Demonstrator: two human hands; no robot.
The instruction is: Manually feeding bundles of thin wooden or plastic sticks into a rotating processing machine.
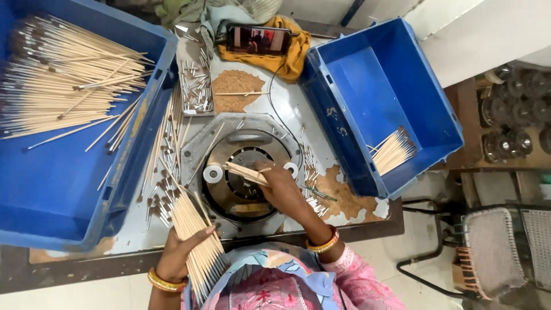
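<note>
Single head view, looking straight down from above the worktable [344,215]. Close range. Near table edge runs along frame bottom, far edge along frame top.

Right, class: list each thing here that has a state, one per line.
Left hand: shut on bundle of sticks.
Right hand: holding a few sticks over the round machine.
Left crate: piled with sticks.
Right crate: nearly empty.
Phone: screen lit.

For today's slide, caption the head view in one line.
Left hand holds a bundle of wooden sticks; right hand holds a few sticks over a round metal machine.
</note>
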